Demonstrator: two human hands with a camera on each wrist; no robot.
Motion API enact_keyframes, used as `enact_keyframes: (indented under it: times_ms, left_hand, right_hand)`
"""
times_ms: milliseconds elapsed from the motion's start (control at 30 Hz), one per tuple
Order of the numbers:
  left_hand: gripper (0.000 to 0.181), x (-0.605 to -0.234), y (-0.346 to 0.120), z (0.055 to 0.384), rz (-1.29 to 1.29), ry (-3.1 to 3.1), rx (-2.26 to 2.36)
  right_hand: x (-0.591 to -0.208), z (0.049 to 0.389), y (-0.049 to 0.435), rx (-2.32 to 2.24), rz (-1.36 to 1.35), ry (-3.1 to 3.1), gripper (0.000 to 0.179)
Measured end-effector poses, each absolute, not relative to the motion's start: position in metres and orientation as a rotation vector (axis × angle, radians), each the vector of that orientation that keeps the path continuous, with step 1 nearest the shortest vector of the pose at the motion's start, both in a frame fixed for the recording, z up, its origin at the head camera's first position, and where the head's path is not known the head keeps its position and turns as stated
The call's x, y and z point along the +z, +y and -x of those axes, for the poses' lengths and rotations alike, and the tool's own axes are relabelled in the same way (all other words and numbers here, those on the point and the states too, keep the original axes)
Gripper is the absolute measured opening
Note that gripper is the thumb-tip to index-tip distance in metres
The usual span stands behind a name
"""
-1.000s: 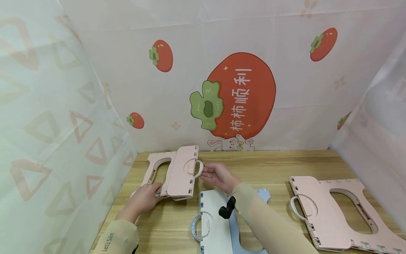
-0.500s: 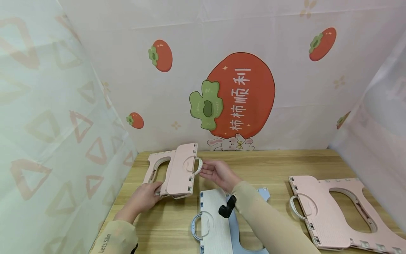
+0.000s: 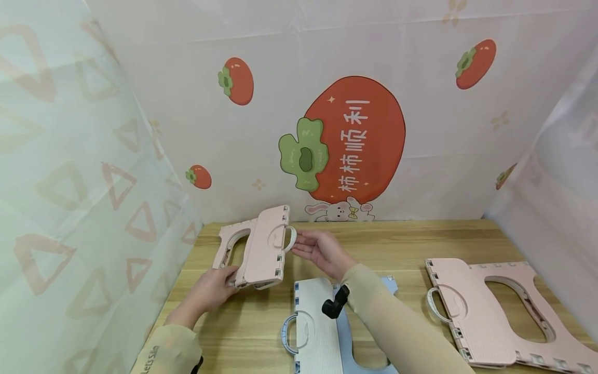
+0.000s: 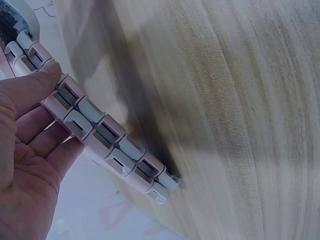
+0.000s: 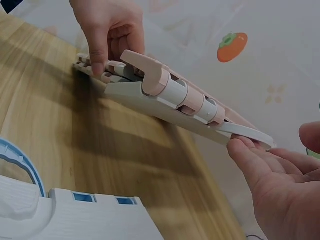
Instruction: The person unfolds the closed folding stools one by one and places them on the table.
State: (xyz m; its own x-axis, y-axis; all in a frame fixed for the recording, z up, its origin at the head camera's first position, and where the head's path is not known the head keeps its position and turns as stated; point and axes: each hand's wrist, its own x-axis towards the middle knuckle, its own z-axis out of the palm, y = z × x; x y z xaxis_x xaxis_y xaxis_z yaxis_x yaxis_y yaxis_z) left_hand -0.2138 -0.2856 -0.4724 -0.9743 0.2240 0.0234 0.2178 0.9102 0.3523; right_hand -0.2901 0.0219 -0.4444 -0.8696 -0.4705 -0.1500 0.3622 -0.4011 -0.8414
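Note:
A pink folding stool (image 3: 266,244), folded flat, is tilted with its handle side raised off the wooden table. My left hand (image 3: 216,288) grips its near hinged edge, thumb on one face and fingers on the other, as the left wrist view shows with the hinge edge (image 4: 100,127). At the stool's white carry handle (image 3: 290,239), my right hand (image 3: 322,252) holds its fingers nearly straight. In the right wrist view those fingers (image 5: 255,160) touch the handle from below, and the thumb stays apart.
A white-and-blue folded stool (image 3: 317,322) lies below my right forearm, its blue handle (image 3: 288,335) pointing left. Another pink folded stool (image 3: 490,311) lies at the right. A persimmon-printed cloth wall (image 3: 257,130) borders the table's back edge.
The handle side of the pink stool has risen and shifted slightly left, steepening its tilt. My right hand has moved up with it; my left hand keeps its grip at the near edge.

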Motion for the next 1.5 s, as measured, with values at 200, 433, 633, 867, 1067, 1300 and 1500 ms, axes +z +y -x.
enact_keyframes:
  times_ms: [200,433,633,867,1067,1300,1500]
  left_hand:
    - [0.047,-0.47,-0.285,0.213,-0.371,3.061,0.569]
    - [0.048,-0.466,-0.283,0.212,-0.386,3.064,0.601]
    - [0.048,-0.464,-0.282,0.212,-0.393,3.068,0.626]
    - [0.049,-0.464,-0.281,0.212,-0.401,3.068,0.69]
    - [0.046,-0.464,-0.281,0.212,-0.408,3.065,0.734]
    - [0.047,-0.462,-0.279,0.212,-0.392,3.041,0.809]
    - [0.047,-0.46,-0.276,0.211,-0.368,3.018,0.883]
  right_hand:
    - [-0.438,0.288,0.022,-2.303,0.144,1.322,0.044]
    - [-0.431,0.286,0.022,-2.312,0.143,1.325,0.046]
    - [-0.425,0.284,0.022,-2.335,0.143,1.313,0.049]
    - [-0.419,0.284,0.021,-2.371,0.121,1.3,0.049]
    - [-0.412,0.284,0.021,-2.391,0.153,1.25,0.049]
    - [-0.406,0.283,0.02,-2.392,0.198,1.234,0.048]
    - [-0.399,0.281,0.02,-2.398,0.225,1.232,0.05]
